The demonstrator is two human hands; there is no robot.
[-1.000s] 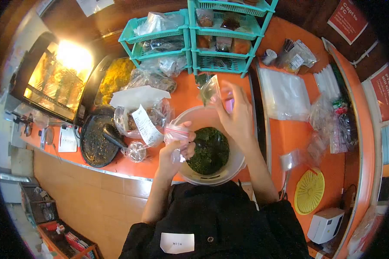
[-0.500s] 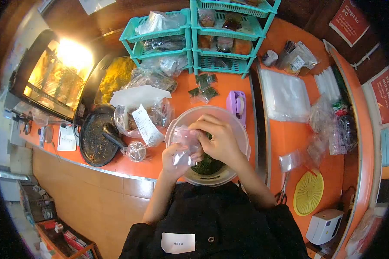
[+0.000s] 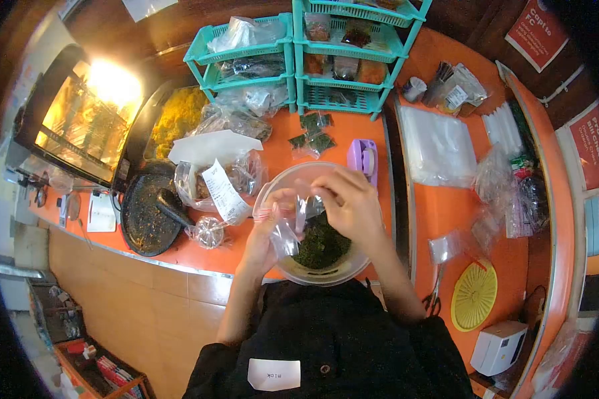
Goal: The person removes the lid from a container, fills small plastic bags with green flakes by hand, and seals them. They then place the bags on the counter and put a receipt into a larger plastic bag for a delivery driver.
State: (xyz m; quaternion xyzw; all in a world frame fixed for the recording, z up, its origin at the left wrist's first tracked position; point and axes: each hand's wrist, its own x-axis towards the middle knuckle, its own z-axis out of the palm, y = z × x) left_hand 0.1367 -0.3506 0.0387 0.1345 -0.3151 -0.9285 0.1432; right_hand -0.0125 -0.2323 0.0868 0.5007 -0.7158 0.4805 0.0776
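Your left hand and right hand grip the zip bag over the herb bowl; likely opening it, so next hold its mouth wide.

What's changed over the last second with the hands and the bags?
The right hand let go of a filled packet at the back, now among the green packets by the teal rack, then came back to grip the mouth of the small clear bag. The left hand still holds that bag over the bowl. Bowl, purple tape dispenser and black tray stayed put.
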